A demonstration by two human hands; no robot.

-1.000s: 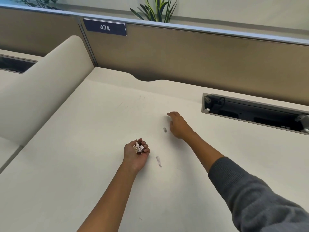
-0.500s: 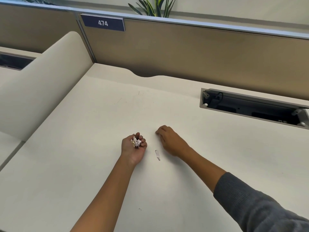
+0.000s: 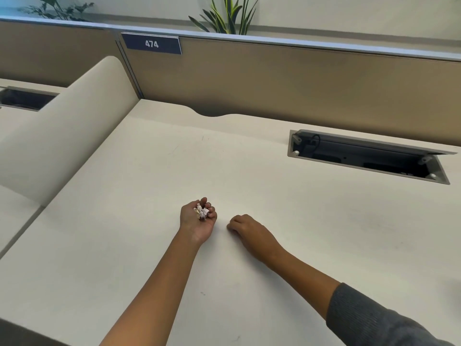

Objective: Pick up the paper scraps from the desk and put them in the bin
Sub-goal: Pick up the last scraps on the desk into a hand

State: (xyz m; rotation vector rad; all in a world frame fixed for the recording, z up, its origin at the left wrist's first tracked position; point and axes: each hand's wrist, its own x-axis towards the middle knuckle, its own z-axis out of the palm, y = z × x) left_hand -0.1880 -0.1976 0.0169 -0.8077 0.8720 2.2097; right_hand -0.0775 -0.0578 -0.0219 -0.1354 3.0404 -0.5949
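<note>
Side divider (image 3: 62,136): a rounded cream panel rises at the far left edge of your table (image 3: 124,245).
Number plate (image 3: 151,43): a dark blue tag reading 474 sits on the tan partition (image 3: 274,81) behind the table.
Left hand (image 3: 198,221): palm up, resting on the table near its middle, your fingers curled into a loose cup.
Paper scraps (image 3: 201,212): a small crumpled white wad lies in that cupped left palm, ringed by the fingertips.
Left grip: closed loosely around the paper scraps.
Right hand (image 3: 252,233): knuckles up, just beside the left hand, fingertips pressed down to the table top.
Right grip: fingers bunched together at the surface; you cannot tell whether anything is pinched beneath them.
Plant (image 3: 228,16): green blades show above the partition.
Sleeve (image 3: 379,320): grey knit, pushed up your right forearm.
Cable tray (image 3: 366,156): an open grey recess in the table at the far right.
</note>
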